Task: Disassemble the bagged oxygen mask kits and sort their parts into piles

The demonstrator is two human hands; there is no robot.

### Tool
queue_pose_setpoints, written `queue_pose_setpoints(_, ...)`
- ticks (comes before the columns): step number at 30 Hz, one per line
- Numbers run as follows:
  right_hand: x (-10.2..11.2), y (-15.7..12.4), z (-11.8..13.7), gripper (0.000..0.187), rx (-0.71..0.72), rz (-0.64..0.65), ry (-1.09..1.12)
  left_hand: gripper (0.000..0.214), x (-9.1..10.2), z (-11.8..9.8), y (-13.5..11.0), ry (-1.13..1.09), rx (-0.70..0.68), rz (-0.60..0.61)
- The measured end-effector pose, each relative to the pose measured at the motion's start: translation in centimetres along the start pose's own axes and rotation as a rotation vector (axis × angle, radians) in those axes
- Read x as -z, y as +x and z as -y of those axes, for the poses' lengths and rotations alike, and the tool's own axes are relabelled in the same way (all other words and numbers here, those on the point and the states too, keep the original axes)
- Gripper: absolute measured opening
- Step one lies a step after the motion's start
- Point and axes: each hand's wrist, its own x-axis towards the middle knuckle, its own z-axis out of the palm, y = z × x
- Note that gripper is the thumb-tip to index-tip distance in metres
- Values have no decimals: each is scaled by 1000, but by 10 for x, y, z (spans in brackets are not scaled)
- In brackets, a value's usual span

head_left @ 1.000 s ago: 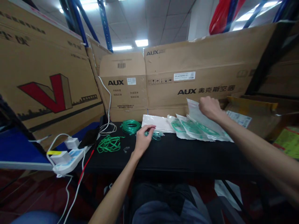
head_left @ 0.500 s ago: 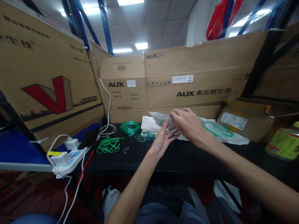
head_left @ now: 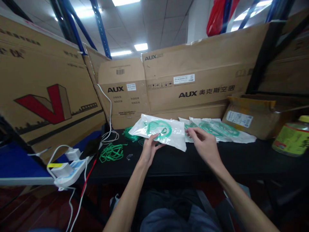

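My left hand [head_left: 147, 149] is at the centre of the frame, fingers closed on the lower edge of a clear plastic bag [head_left: 166, 132] that has green tubing coiled inside. The bag is lifted off the black tabletop [head_left: 188, 162] and tilts down toward the right, so its flat face is turned to me. My right hand [head_left: 205, 145] is just right of centre with the fingers half curled. Its fingertips are at the bag's right edge, but I cannot tell whether they pinch the plastic or only rest beside it. Behind that hand, toward the right, a pile of similar bags [head_left: 220, 131] lies overlapped on the tabletop, near a small carton [head_left: 249, 117] with a white label. Partly hidden behind the held bag on the left is a coil of green tubing [head_left: 127, 133], and a loose tangle of green bands [head_left: 111, 152] lies lower left of it. A white power strip [head_left: 69, 167] sits at the tabletop's left end. A yellow-lidded jar [head_left: 292, 138] stands at the far right edge. Big cardboard boxes [head_left: 193, 83] wall off the back.
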Motion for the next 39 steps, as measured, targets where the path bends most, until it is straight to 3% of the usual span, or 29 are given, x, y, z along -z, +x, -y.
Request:
queue_pose_setpoints(4, 6, 0, -27, 41, -184, 58, 133, 31, 7, -3, -4, 47, -30, -14)
queue_pose_setpoints(7, 2, -7, -33, 44, -256, 83, 227, 35, 9, -1, -7, 118, -67, -33)
queue_pose_setpoints(15, -9, -16, -35, 41, -315, 15, 308, 55, 15, 2, -10, 233, -92, -46)
queue_pose_setpoints(24, -12, -24, -33, 31, -340, -53, 338, 61, 24, 4, -5, 279, -99, -30)
queue_pose_setpoints(29, -9, -28, -25, 25, -395, -5, 461, 55, 24, 6, -6, 299, -87, 21)
queue_pose_setpoints(39, -22, -33, -24, 37, -551, 182, 758, 44, 20, 9, -8, 221, -51, 73)
